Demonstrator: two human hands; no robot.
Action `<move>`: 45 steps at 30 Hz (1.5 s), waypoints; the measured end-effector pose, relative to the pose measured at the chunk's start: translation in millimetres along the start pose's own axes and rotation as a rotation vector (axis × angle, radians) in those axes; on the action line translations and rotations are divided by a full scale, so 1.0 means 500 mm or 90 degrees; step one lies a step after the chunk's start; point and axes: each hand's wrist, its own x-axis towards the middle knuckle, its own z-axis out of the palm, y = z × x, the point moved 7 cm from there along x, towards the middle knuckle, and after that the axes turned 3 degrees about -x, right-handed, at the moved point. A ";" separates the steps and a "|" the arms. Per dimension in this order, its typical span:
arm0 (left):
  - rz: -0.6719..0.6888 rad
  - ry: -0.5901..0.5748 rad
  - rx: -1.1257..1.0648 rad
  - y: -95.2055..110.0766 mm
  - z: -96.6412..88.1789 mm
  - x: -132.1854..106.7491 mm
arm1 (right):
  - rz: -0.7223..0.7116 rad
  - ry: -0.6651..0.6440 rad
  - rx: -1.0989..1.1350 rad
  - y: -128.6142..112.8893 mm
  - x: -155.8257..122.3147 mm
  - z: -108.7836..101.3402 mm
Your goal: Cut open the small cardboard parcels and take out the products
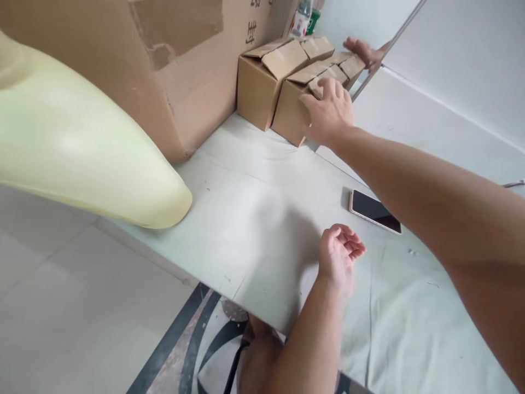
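Two brown cardboard boxes with flap tops stand side by side at the back: a left box [256, 90] and a right box [292, 112]. My right hand [331, 109] reaches over the near end of the right box, thumb and fingers apart. Whether its fingertips touch the flaps I cannot tell. Lower down, my left hand [339, 257] hovers over the pale cloth-covered table [254, 219], palm turned sideways. Its fingers are loosely bent and hold nothing. A phone [375, 212] with a dark screen lies beneath my right forearm.
One large carton [192, 87] rises at the back left. A pale yellow rounded object [90, 142] juts over the table from the left. Behind the boxes are a bottle [301, 19] and a green item. Another hand [363, 52] shows by the white panel [451, 71], possibly a reflection.
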 end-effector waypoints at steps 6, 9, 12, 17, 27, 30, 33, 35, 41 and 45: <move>-0.021 -0.013 -0.009 -0.001 0.009 -0.009 | 0.057 0.099 0.099 0.038 0.032 0.036; -0.035 -0.034 0.021 -0.026 0.012 -0.017 | 0.066 0.072 0.103 0.051 0.028 0.039; 0.008 -0.029 0.061 -0.031 0.009 -0.018 | 0.075 -0.007 0.059 0.039 -0.006 0.009; 0.284 0.070 0.181 0.040 -0.013 -0.026 | 0.005 -0.036 0.064 0.018 -0.167 -0.069; 0.939 0.178 0.470 0.185 0.005 -0.196 | 0.285 0.065 0.159 0.248 -0.912 -0.008; 0.865 0.077 0.650 0.147 0.048 -0.187 | 0.480 0.053 0.144 0.330 -1.132 0.017; 0.756 0.025 0.710 0.092 0.069 -0.156 | 0.679 -0.007 0.129 0.400 -1.273 0.024; 0.740 -0.011 0.736 0.049 0.084 -0.138 | 0.753 -0.069 0.144 0.430 -1.316 0.032; 0.702 -0.173 0.807 -0.095 0.107 -0.096 | 0.739 -0.012 0.164 0.457 -1.318 0.039; 0.761 -0.246 0.821 -0.166 0.111 -0.089 | 0.764 0.034 0.220 0.455 -1.330 0.039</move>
